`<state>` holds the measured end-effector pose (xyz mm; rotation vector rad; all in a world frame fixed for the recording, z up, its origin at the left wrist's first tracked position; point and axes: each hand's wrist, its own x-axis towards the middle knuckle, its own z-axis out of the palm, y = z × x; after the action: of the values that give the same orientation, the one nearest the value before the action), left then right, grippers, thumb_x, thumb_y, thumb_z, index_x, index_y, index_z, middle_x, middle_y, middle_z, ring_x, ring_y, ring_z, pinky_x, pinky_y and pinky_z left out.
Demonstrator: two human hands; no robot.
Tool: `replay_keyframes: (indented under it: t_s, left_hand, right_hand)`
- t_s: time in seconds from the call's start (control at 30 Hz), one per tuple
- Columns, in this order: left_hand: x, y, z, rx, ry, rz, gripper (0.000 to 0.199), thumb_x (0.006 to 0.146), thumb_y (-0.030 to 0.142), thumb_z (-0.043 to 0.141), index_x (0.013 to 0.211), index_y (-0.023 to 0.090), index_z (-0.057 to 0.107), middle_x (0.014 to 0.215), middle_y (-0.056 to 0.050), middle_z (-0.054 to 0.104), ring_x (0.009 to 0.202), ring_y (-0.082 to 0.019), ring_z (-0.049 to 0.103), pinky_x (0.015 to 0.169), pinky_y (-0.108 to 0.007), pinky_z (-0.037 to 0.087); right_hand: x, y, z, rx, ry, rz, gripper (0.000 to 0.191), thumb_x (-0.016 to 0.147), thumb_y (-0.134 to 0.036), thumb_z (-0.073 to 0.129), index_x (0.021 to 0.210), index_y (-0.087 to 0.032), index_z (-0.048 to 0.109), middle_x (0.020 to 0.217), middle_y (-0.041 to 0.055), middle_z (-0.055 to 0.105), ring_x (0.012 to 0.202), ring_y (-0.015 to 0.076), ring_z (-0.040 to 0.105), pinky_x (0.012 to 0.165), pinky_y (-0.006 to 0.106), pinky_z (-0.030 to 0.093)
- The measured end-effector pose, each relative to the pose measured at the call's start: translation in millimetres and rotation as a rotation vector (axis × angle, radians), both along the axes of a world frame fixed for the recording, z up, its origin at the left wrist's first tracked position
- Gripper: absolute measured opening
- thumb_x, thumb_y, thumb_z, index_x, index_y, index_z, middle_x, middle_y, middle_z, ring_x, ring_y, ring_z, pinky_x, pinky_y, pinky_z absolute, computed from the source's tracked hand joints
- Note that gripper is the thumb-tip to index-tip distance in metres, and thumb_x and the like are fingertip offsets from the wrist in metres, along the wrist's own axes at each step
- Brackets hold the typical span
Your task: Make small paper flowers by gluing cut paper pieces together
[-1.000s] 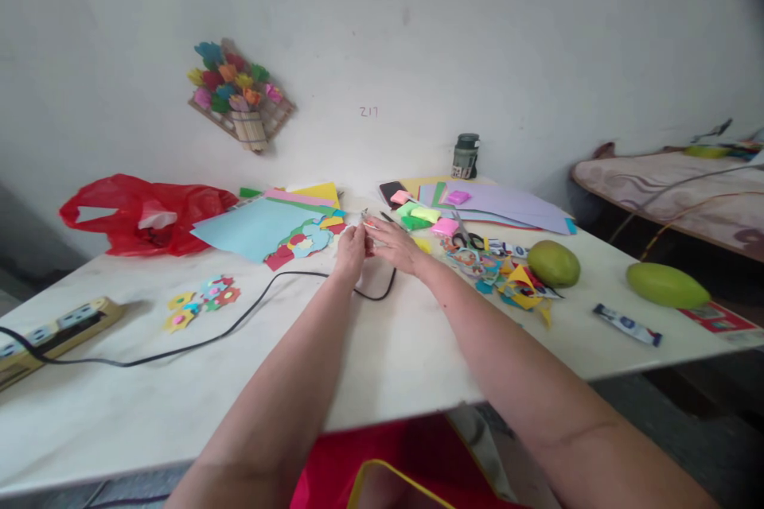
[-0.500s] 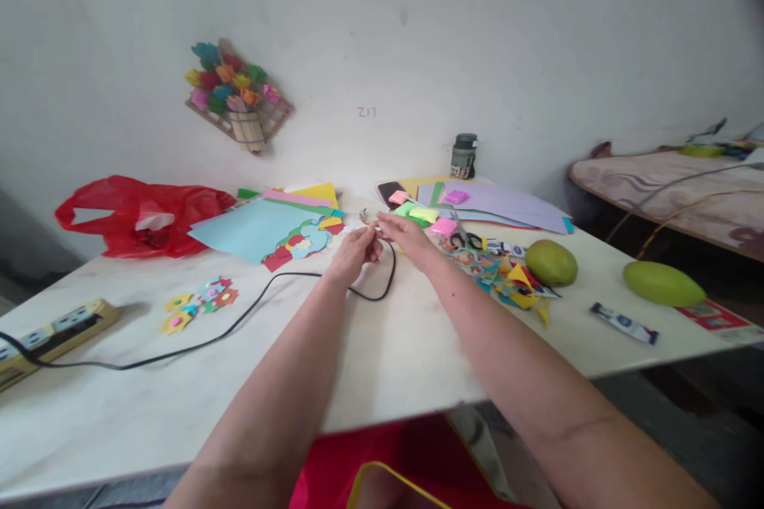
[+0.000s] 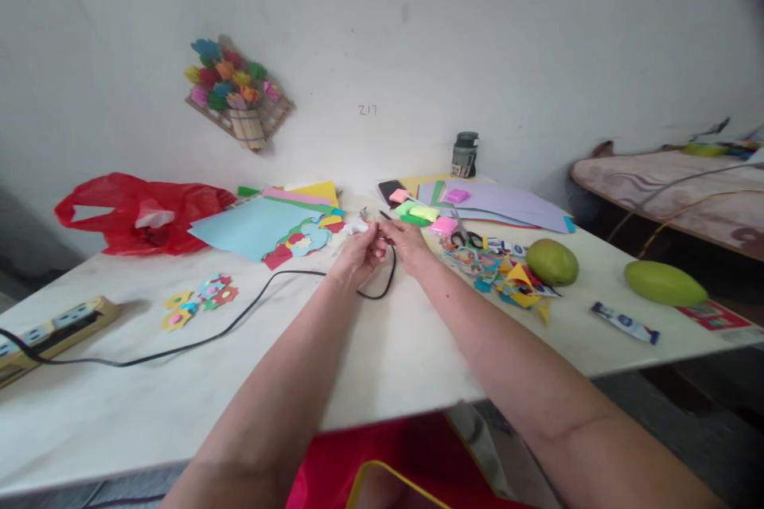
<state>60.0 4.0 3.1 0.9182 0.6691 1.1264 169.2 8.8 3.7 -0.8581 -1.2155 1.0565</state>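
Head view: left hand (image 3: 356,254) and right hand (image 3: 407,245) met mid-table, fingers of both bent in, tips closed together. Whatever sat between them, if anything, was too small and hidden to tell. Nearest thing was a white crumpled piece (image 3: 356,225), just beyond the left fingers; material unclear. Judged by look: very light, soft, easily squashed or torn, not slippery; best pinched lightly at an edge.

Left of the hands, paper cutouts (image 3: 298,242) overlapped a blue sheet (image 3: 247,227); probably thin, bendy, easy to crease, best lifted by a rim. Flower pieces (image 3: 206,301) lay nearer left. Right of the hands: bright packets (image 3: 425,213), likely soft and squeezable, then scissors (image 3: 467,238) and paper scraps (image 3: 518,285). Green fruits (image 3: 552,262) sat farther right, heavier, smooth, might roll; a tube (image 3: 625,323) lay near right.

Surface: pale table (image 3: 406,358), smooth-looking, loose paper could slide. Black cable (image 3: 220,334) crossed it from the near left, by a power strip (image 3: 53,338), looping by the hands, snag risk. Red bag (image 3: 146,215) far left.

Room: plain grey-white wall (image 3: 382,32), flower decoration (image 3: 235,91) hung left, bottle (image 3: 464,155) at the far edge, patterned surface (image 3: 668,187) far right.
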Motion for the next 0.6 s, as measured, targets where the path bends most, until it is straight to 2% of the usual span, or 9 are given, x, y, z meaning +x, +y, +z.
replay_keyframes:
  t_s: [0.1,0.17,0.3,0.43,0.6]
  left_hand:
    - [-0.7,-1.9,0.7,0.000,0.033,-0.044,0.028,0.072,0.040,0.065,0.080,0.013,0.060,0.052,0.001,0.057,0.039,-0.005,0.047,0.041,-0.018,0.041]
    - [-2.3,-1.1,0.5,-0.015,0.037,-0.028,0.026,0.075,0.038,0.063,0.079,0.013,0.060,0.053,0.000,0.057,0.040,-0.005,0.048,0.042,-0.018,0.042]
    - [-7.7,4.7,0.8,-0.048,0.027,0.105,0.023,0.078,0.036,0.057,0.073,0.013,0.057,0.051,0.001,0.054,0.040,-0.006,0.048,0.042,-0.018,0.041]
    - [-15.3,10.1,4.4,0.028,-0.008,0.251,0.022,0.075,0.035,0.059,0.072,0.013,0.055,0.048,0.002,0.051,0.039,-0.006,0.045,0.041,-0.018,0.039]
    - [-22.6,11.1,9.6,0.059,0.099,0.424,0.023,0.070,0.036,0.060,0.071,0.013,0.055,0.045,0.003,0.049,0.037,-0.005,0.040,0.040,-0.018,0.037]
  right_hand:
    - [3.6,1.2,1.8,-0.005,0.061,-0.068,0.031,0.064,-0.045,0.064,0.068,-0.015,0.064,0.064,0.0013,0.064,0.063,0.0122,0.057,0.064,0.026,0.043]
    - [6.2,1.4,4.2,-0.008,0.059,-0.120,0.027,0.063,-0.042,0.065,0.070,-0.016,0.064,0.069,0.0022,0.066,0.067,0.0124,0.058,0.065,0.025,0.043]
    - [10.1,2.6,7.7,-0.005,0.063,-0.191,0.026,0.059,-0.034,0.068,0.076,-0.016,0.063,0.066,0.0007,0.065,0.061,0.0102,0.056,0.059,0.023,0.041]
    - [11.5,4.7,7.6,-0.007,0.113,-0.178,0.025,0.055,-0.029,0.072,0.071,-0.015,0.060,0.055,-0.0036,0.059,0.047,0.0059,0.046,0.049,0.020,0.038]
    - [12.6,5.5,4.3,-0.044,0.076,-0.108,0.030,0.064,-0.042,0.066,0.059,-0.016,0.054,0.047,-0.0027,0.054,0.036,0.0048,0.038,0.036,0.020,0.029]
